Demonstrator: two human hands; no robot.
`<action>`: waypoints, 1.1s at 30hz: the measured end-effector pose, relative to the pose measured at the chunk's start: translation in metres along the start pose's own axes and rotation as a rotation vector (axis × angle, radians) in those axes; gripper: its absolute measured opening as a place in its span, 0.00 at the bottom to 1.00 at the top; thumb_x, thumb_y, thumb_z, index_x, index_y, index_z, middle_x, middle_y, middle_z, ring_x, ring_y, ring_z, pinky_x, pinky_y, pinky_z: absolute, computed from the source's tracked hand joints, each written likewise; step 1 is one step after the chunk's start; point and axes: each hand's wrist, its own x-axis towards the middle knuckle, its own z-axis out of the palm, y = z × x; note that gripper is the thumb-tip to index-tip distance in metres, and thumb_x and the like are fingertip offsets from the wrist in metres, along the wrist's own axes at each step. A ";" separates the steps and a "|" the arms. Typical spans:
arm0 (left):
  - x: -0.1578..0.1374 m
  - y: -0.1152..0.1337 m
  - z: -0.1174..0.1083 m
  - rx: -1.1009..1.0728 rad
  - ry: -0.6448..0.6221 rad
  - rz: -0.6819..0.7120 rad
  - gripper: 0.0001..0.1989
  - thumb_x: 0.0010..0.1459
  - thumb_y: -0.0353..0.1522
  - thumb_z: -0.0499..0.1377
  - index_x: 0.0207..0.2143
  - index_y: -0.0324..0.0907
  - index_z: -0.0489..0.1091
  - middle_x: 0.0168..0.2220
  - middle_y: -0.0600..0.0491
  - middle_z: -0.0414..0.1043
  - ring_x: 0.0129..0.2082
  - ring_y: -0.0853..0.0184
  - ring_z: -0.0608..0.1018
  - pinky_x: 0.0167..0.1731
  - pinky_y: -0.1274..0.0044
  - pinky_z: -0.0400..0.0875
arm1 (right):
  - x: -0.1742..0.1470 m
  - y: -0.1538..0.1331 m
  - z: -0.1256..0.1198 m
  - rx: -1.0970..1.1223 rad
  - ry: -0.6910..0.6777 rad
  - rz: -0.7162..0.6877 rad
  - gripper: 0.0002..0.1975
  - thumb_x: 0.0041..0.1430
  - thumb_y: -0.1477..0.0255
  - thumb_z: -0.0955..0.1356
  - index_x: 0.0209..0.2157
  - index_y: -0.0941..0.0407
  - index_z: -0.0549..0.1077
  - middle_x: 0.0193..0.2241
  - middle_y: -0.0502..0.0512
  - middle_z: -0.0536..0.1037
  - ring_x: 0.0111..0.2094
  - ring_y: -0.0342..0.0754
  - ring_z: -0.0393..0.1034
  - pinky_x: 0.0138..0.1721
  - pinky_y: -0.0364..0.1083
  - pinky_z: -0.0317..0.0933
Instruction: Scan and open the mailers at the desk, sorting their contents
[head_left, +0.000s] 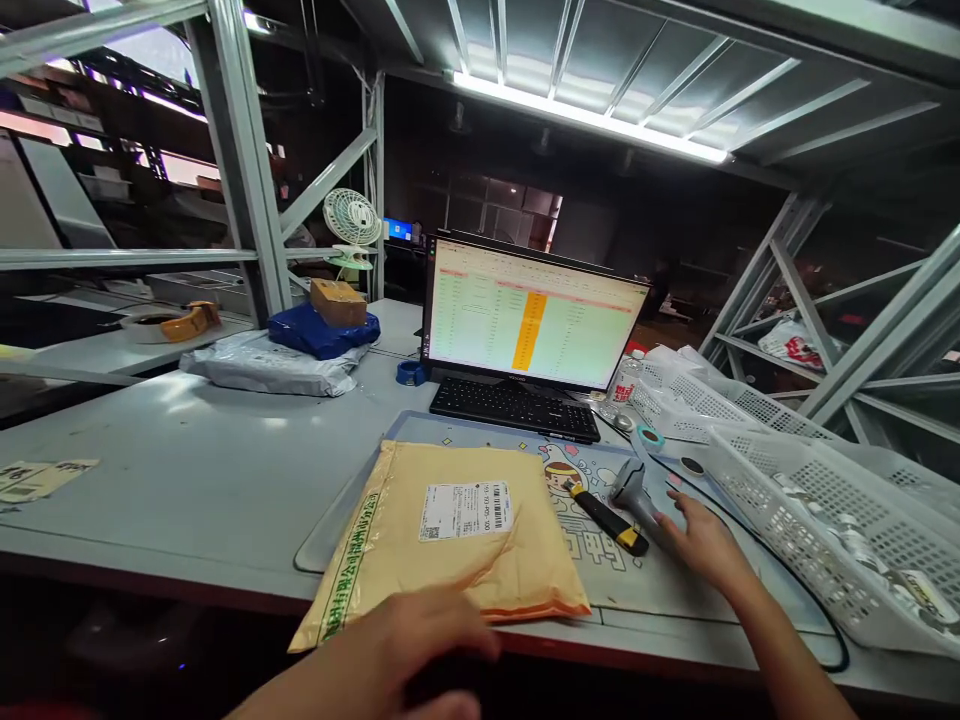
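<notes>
A yellow padded mailer (450, 550) with a white shipping label (466, 510) and green printing along its left side lies on the desk mat. My left hand (420, 640) is at the mailer's front edge, fingers bent and thumb apart, with nothing seen between them. Whether it touches the mailer I cannot tell. At the handle of a grey barcode scanner (634, 488) is my right hand (701, 540), its fingers spread and its thumb side against or very close to the handle's end. Between mailer and scanner lies a black and yellow utility knife (609, 520).
Behind the mat stand a black keyboard (514, 407) and a monitor (525, 315). White plastic baskets (787, 540) with small bottles line the right side. Parcels (277, 365) and a small carton (339, 302) are stacked at back left. The scanner cable (814, 605) loops along the right.
</notes>
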 end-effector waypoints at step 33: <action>0.092 -0.051 0.070 0.573 0.252 0.193 0.30 0.71 0.38 0.59 0.73 0.53 0.59 0.75 0.55 0.52 0.74 0.51 0.61 0.70 0.51 0.64 | 0.165 -0.181 0.038 -0.087 -0.136 -0.318 0.23 0.72 0.60 0.70 0.62 0.57 0.71 0.60 0.62 0.73 0.58 0.58 0.71 0.59 0.62 0.69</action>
